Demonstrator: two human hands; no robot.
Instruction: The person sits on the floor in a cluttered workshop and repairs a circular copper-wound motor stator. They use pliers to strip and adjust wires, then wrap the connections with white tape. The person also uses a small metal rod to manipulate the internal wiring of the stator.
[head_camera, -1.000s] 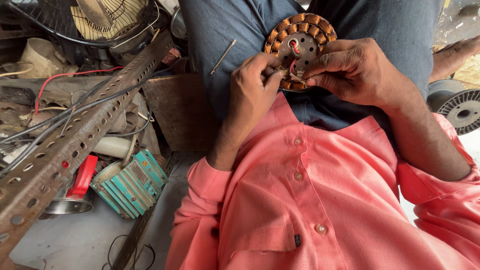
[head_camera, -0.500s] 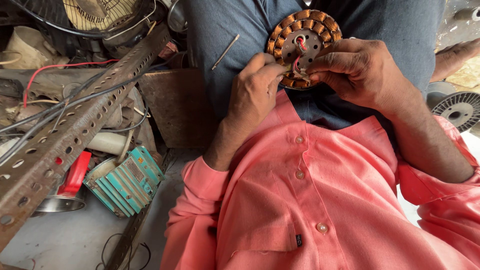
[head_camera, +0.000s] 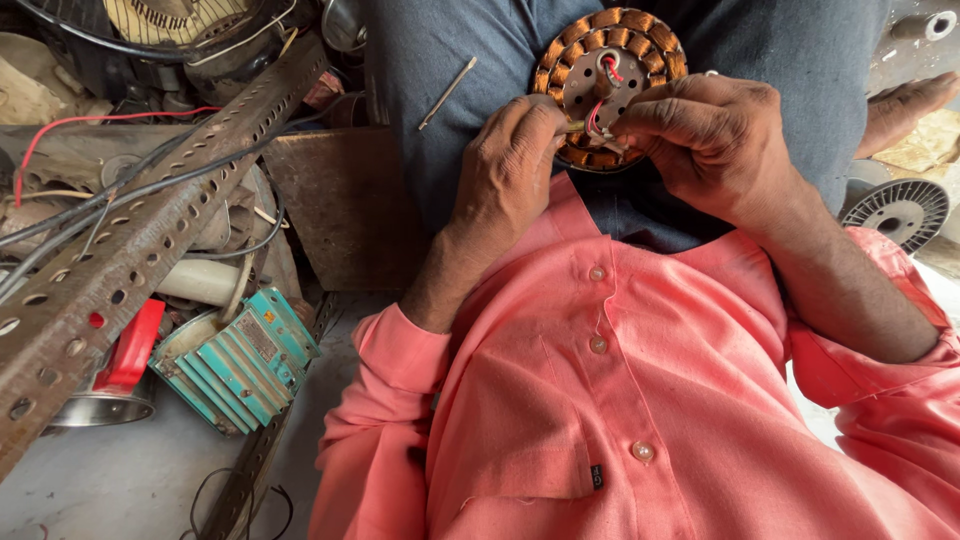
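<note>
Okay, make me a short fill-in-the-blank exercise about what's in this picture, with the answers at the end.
1. The round stator on the person's lap is ringed with coils of ____ wire.
2. The left hand and the right hand both pinch at a thin ____ wire at the stator's centre.
3. The long perforated angle bar lies on the person's ____ side.
4. The person's shirt is ____ in colour.

Missing words: copper; red; left; pink

Left of the lap, a rusty perforated angle bar (head_camera: 140, 250) slants over a teal finned box (head_camera: 240, 360); a thin metal rod (head_camera: 447, 92) rests on the thigh.
</note>
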